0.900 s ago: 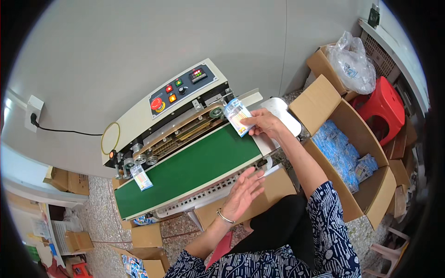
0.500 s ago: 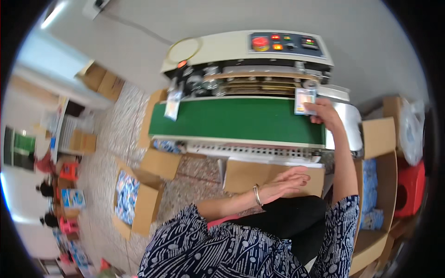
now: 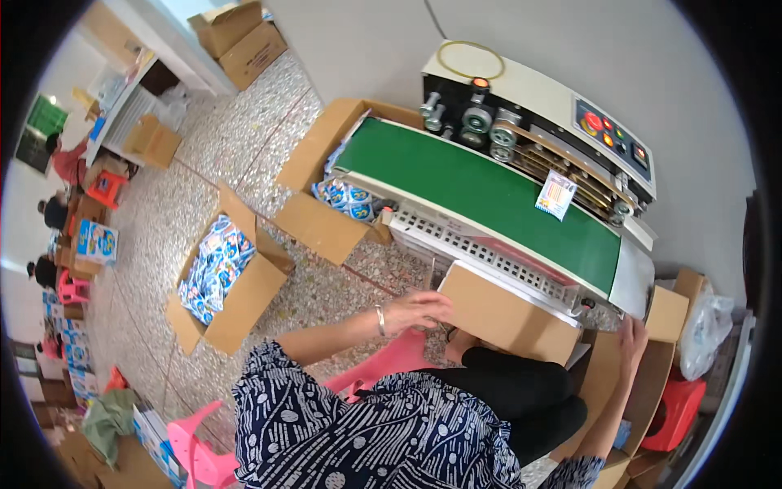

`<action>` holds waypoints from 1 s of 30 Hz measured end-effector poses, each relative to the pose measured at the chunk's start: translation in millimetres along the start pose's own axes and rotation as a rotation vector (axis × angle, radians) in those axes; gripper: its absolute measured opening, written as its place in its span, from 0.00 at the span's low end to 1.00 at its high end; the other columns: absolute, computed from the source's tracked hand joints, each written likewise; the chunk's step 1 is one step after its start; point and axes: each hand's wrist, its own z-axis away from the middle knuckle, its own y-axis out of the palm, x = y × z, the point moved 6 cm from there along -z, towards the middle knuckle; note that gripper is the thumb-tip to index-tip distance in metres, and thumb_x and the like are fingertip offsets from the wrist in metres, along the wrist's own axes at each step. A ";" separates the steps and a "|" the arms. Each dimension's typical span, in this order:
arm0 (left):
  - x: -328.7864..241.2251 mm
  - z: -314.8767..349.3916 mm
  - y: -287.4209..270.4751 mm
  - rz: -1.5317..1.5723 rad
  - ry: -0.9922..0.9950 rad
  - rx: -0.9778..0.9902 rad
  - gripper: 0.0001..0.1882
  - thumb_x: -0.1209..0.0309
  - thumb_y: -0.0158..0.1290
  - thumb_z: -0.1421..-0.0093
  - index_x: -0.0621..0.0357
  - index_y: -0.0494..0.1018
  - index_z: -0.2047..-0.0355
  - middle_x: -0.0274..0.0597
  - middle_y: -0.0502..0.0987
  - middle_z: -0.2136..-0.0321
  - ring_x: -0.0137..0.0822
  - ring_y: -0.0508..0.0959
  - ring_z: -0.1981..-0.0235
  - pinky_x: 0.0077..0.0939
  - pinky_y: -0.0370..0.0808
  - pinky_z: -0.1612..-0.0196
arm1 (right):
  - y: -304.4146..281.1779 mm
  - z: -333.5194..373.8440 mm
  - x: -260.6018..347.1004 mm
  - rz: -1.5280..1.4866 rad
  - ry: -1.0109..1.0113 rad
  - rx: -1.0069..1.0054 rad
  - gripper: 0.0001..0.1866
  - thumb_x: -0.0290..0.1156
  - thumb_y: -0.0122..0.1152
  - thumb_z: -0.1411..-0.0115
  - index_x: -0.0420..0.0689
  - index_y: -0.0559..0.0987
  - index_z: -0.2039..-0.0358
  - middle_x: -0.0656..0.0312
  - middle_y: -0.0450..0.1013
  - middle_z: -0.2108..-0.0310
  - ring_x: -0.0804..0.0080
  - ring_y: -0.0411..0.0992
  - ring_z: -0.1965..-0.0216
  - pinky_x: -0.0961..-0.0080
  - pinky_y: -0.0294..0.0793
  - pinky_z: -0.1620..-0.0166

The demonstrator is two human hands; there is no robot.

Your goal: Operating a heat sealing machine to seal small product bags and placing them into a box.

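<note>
A small flat packet [image 3: 557, 196] lies alone on the green conveyor belt [image 3: 456, 167] of a band sealing machine [image 3: 538, 106], its upper edge at the sealing rollers. My left hand [image 3: 415, 311] hovers by the left end of a brown carton [image 3: 509, 314] in front of the machine, its fingers loosely stretched and holding nothing visible. Down at my right, my right hand [image 3: 633, 342] is at the edge of a tall open carton [image 3: 607, 359], just below the machine's metal end plate [image 3: 632, 277]. Its fingers point up, and I see nothing in them.
An open carton [image 3: 244, 301] full of blue and white packets stands on the speckled floor at left. Another carton [image 3: 305, 220] under the belt's left end holds packets. A pink chair [image 3: 204, 448], a red stool [image 3: 676, 411] and a plastic bag [image 3: 707, 334] are nearby. Several people sit far left.
My right hand has let go of the packet on the belt and dropped to the right carton. The packet at the belt's left end is gone. My view has turned leftward.
</note>
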 end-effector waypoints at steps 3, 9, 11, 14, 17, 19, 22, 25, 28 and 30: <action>26.7 28.7 -47.6 0.052 0.022 -0.211 0.22 0.57 0.52 0.41 0.55 0.67 0.50 0.36 0.72 0.56 0.27 0.71 0.55 0.23 0.69 0.55 | -11.2 54.0 -3.4 -0.537 0.767 0.273 0.13 0.37 0.53 0.39 0.38 0.74 0.70 0.68 0.63 0.86 0.81 0.61 0.87 0.79 0.57 0.84; 55.6 33.2 -10.2 0.008 0.024 0.029 0.18 0.58 0.50 0.40 0.54 0.70 0.54 0.34 0.72 0.57 0.26 0.71 0.54 0.23 0.69 0.54 | -60.0 106.3 6.9 -0.526 1.005 0.120 0.16 0.37 0.50 0.38 0.43 0.70 0.80 0.69 0.60 0.87 0.84 0.56 0.88 0.83 0.54 0.85; 59.8 22.1 10.1 -0.036 0.006 0.121 0.17 0.60 0.50 0.40 0.55 0.70 0.55 0.34 0.73 0.57 0.27 0.72 0.55 0.25 0.70 0.54 | -98.3 89.1 45.2 -0.144 0.457 0.041 0.16 0.36 0.49 0.39 0.42 0.68 0.82 0.68 0.60 0.87 0.83 0.56 0.87 0.81 0.54 0.84; 54.1 12.9 35.5 0.056 0.084 0.226 0.15 0.66 0.50 0.39 0.57 0.69 0.53 0.35 0.73 0.58 0.27 0.73 0.56 0.19 0.70 0.55 | -134.9 87.2 75.4 -0.286 0.866 0.147 0.15 0.33 0.50 0.39 0.40 0.69 0.80 0.69 0.55 0.86 0.83 0.54 0.83 0.79 0.53 0.80; 28.9 20.0 65.7 -0.073 0.148 0.244 0.15 0.71 0.46 0.37 0.63 0.68 0.52 0.39 0.73 0.57 0.28 0.73 0.54 0.21 0.70 0.53 | -174.9 101.8 98.6 -0.087 0.689 0.024 0.15 0.37 0.49 0.39 0.38 0.73 0.74 0.65 0.59 0.85 0.79 0.58 0.83 0.77 0.58 0.79; 22.6 17.2 83.2 -0.236 0.145 0.104 0.15 0.71 0.46 0.37 0.66 0.68 0.52 0.41 0.73 0.57 0.28 0.72 0.54 0.19 0.70 0.53 | -198.8 177.1 53.7 -0.093 0.840 -0.030 0.16 0.41 0.50 0.39 0.40 0.75 0.73 0.64 0.65 0.85 0.79 0.63 0.83 0.77 0.61 0.80; 18.6 8.0 101.5 -0.311 0.225 -0.002 0.13 0.73 0.46 0.37 0.68 0.69 0.55 0.43 0.72 0.56 0.31 0.73 0.54 0.23 0.72 0.53 | -238.6 240.7 33.6 -0.344 1.217 -0.238 0.20 0.44 0.49 0.39 0.42 0.75 0.78 0.67 0.69 0.83 0.83 0.66 0.83 0.84 0.65 0.80; 6.2 -0.6 134.7 -0.565 0.393 -0.014 0.12 0.74 0.46 0.37 0.68 0.70 0.56 0.45 0.72 0.55 0.32 0.72 0.53 0.23 0.70 0.51 | -271.7 313.1 32.3 -0.345 1.372 -0.415 0.21 0.44 0.50 0.39 0.41 0.75 0.80 0.67 0.70 0.83 0.84 0.68 0.82 0.85 0.65 0.81; -6.1 -21.4 167.0 -0.759 0.518 0.017 0.11 0.75 0.46 0.38 0.68 0.71 0.57 0.46 0.71 0.53 0.33 0.71 0.52 0.24 0.68 0.49 | -267.6 362.8 21.6 -0.353 1.455 -0.438 0.20 0.43 0.50 0.39 0.40 0.75 0.79 0.67 0.70 0.82 0.84 0.68 0.82 0.86 0.64 0.81; -16.0 -41.7 207.3 -0.818 0.523 0.080 0.11 0.76 0.46 0.38 0.68 0.71 0.57 0.45 0.71 0.53 0.33 0.71 0.52 0.24 0.67 0.48 | -253.0 374.2 3.6 -0.413 1.476 -0.441 0.18 0.42 0.50 0.38 0.41 0.76 0.77 0.69 0.70 0.82 0.86 0.67 0.80 0.86 0.64 0.79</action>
